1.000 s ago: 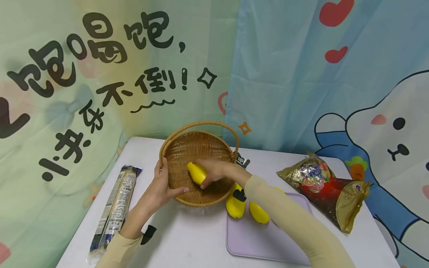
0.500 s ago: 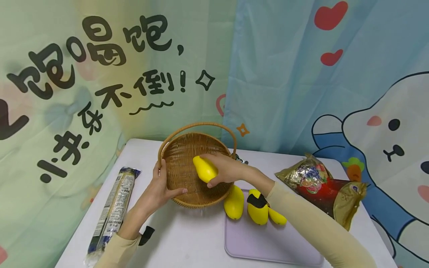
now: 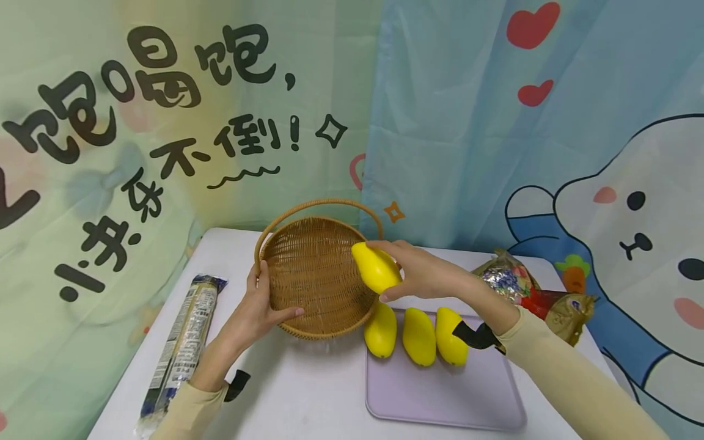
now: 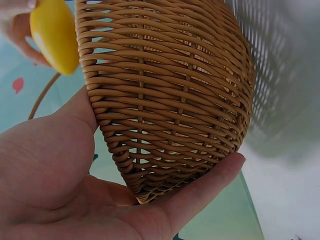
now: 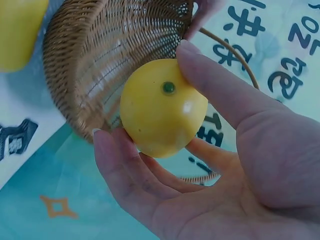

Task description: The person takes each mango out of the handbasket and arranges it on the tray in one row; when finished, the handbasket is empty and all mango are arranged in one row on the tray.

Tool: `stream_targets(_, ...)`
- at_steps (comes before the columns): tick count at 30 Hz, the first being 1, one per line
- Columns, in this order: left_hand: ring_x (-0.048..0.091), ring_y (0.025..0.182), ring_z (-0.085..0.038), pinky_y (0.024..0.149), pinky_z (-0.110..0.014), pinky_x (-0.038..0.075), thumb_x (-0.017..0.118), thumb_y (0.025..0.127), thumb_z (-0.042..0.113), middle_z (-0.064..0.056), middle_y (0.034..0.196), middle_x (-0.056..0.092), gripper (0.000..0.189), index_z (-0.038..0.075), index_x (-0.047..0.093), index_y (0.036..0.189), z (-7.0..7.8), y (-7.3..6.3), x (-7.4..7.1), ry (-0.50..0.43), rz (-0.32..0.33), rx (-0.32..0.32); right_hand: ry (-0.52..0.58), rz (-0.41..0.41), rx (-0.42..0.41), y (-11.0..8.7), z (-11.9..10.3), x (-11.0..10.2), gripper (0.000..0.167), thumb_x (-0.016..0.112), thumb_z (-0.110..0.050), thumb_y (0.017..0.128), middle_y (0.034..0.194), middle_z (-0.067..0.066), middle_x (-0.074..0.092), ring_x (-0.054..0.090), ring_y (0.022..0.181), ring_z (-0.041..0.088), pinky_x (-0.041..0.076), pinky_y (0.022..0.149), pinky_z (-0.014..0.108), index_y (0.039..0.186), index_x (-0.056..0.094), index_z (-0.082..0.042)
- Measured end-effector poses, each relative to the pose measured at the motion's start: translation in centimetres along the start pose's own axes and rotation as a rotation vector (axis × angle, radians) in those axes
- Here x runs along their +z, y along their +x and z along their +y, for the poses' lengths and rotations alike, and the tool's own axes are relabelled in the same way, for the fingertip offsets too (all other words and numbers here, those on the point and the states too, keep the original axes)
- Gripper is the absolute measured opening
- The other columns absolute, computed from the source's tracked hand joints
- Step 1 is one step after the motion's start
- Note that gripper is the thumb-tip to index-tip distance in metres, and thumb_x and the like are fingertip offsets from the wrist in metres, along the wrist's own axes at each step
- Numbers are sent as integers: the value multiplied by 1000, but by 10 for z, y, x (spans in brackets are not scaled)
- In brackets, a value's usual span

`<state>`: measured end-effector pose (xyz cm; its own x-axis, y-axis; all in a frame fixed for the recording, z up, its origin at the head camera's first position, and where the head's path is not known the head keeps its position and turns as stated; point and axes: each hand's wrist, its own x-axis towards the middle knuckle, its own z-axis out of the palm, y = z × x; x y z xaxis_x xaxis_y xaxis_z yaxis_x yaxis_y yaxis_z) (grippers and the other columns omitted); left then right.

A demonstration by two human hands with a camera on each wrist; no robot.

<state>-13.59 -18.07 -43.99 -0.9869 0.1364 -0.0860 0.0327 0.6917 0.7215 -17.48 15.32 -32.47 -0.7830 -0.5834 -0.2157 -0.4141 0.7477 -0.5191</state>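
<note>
My left hand (image 3: 254,313) grips the left rim of a brown wicker basket (image 3: 310,278), which tilts so that its hollow faces me and holds nothing. In the left wrist view, thumb and fingers lie on either side of the woven wall (image 4: 170,95). At the basket's right rim, my right hand (image 3: 431,272) holds a yellow mango (image 3: 376,267) above the table. The right wrist view shows thumb and fingers curled round this mango (image 5: 162,110), its green stem end facing the camera. Three more mangoes (image 3: 419,337) lie in a row along the far side of a lilac tray (image 3: 440,397).
A long plastic-wrapped packet (image 3: 184,348) lies on the white table (image 3: 308,391) at the left. Behind the right forearm is a gold and red foil bag (image 3: 569,315), partly hidden. Printed curtains (image 3: 440,122) stand close behind the table.
My right hand has lifted the mango out of the basket's hollow and carried it right, to the rim. The left hand keeps its grip; the head view has shifted slightly.
</note>
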Motion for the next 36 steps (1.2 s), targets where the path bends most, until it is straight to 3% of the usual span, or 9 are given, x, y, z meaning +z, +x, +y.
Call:
stream_targets(7, 40, 139, -53, 107, -57, 44, 79, 84, 50, -28, 166, -17, 130, -1, -15, 159, -1, -2, 0, 3, 0, -1, 6, 55, 74, -35, 26, -8, 98, 84, -39, 83, 155, 18, 41, 54, 120, 33, 53, 92, 50, 161, 27, -21)
stream_targets(11, 42, 138, -53, 106, -57, 45, 80, 84, 51, -28, 166, -16, 131, -1, -15, 159, -1, -3, -1, 7, 5, -2, -3, 92, 132, -54, 44, -10, 99, 85, -39, 82, 151, 22, 43, 56, 118, 37, 56, 89, 50, 161, 28, -18)
stream_targets(17, 40, 139, -53, 107, -58, 44, 79, 85, 48, -28, 165, -17, 130, -1, -16, 159, 0, -3, -1, -5, -8, -9, 28, 138, 128, -83, 67, -7, 97, 84, -37, 84, 155, 27, 39, 53, 124, 45, 55, 92, 58, 159, 29, -9)
stream_targets(23, 43, 137, -53, 106, -57, 45, 79, 84, 52, -28, 166, -16, 132, 1, -16, 159, 0, -2, 0, -4, -11, -9, 69, 176, 134, -108, 96, 8, 94, 85, -32, 84, 152, 28, 42, 54, 122, 41, 55, 93, 58, 156, 32, -2)
stream_targets(31, 41, 137, -54, 106, -58, 45, 79, 85, 50, -28, 165, -16, 131, 0, -16, 159, 1, -1, -1, 0, -8, -6, 82, 194, 294, -132, 131, 33, 103, 84, -44, 81, 149, 33, 40, 59, 107, 36, 60, 82, 49, 157, 28, -3)
stream_targets(36, 42, 137, -55, 106, -58, 45, 79, 86, 46, -29, 165, -16, 129, -1, -17, 158, 2, -1, -1, 4, -11, -4, 134, 199, 319, -141, 151, 50, 106, 85, -41, 80, 148, 34, 41, 59, 108, 36, 59, 86, 50, 157, 25, 1)
